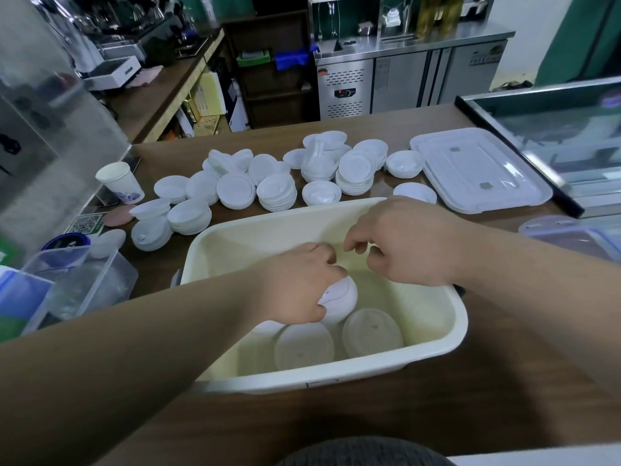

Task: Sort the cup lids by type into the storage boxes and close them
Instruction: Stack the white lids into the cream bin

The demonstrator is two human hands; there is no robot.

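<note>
Left hand (295,290) grips a half-hidden lid stack (339,299) in the cream box (461,322); right hand (410,240) curls, perhaps empty, I cannot tell.

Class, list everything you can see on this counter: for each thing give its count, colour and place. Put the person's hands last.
storage box: one, cream, centre of the table
loose lids: at least three, translucent white, box's near end
lid stacks: many, white, table beyond the box
paper cup: one, white with blue print, far left
box covers: apparently two, translucent white, stacked at right
clear container: one, colourless, left of the box
left hand: grips a white lid inside the box
right hand: fingers curled, above the box
</note>
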